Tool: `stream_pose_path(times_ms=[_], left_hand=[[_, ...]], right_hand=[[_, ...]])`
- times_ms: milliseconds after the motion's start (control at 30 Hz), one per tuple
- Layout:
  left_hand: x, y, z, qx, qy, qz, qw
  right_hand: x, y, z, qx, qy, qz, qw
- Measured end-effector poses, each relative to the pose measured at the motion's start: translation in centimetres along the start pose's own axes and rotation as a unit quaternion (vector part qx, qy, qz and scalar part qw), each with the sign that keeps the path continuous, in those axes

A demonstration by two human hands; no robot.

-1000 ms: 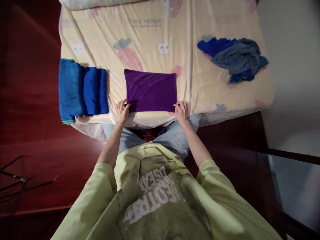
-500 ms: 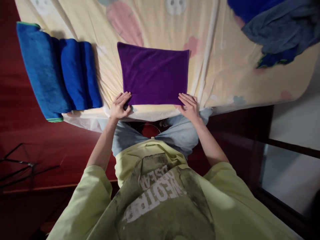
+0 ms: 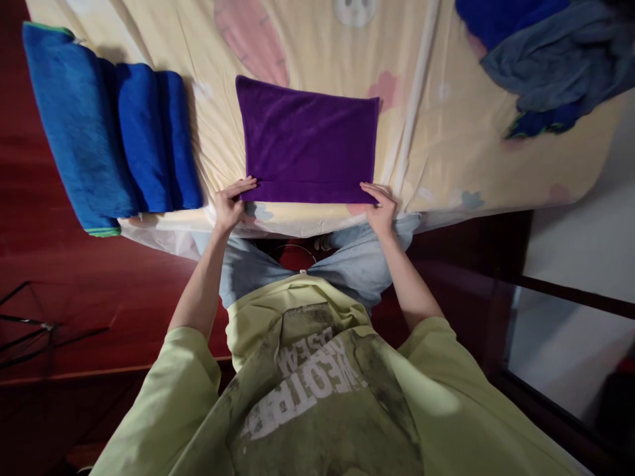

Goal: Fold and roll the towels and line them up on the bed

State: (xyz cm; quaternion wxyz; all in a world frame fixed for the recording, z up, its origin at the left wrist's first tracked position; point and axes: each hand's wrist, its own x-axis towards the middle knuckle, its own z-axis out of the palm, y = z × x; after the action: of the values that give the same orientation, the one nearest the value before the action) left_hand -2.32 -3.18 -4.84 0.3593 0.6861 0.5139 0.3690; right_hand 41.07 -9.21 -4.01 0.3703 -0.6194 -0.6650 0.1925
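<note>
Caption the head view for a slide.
Left hand and right hand at a purple cloth's near corners, blue towels lying to its left.

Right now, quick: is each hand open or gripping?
Left hand: fingers on purple cloth, near left corner; can't tell if it grips.
Right hand: fingers on purple cloth, near right corner; grip can't be told either.

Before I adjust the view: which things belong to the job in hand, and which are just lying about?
Probably involved:
purple cloth, left hand and right hand at its near corners
yellow patterned sheet beneath
folded blue cloths and crumpled cloths, untouched

Likely lying about:
thin black stand, lower left
dark object, right edge, unclear
</note>
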Motion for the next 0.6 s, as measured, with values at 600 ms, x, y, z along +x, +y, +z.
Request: stream_pose_path(times_ms=[600], left_hand=[[-0.3, 0.2, 0.1, -0.029, 0.084, -0.104, 0.991]], right_hand=[[-0.9, -0.4, 0.6, -0.018, 0.022, 0.091, 0.995]])
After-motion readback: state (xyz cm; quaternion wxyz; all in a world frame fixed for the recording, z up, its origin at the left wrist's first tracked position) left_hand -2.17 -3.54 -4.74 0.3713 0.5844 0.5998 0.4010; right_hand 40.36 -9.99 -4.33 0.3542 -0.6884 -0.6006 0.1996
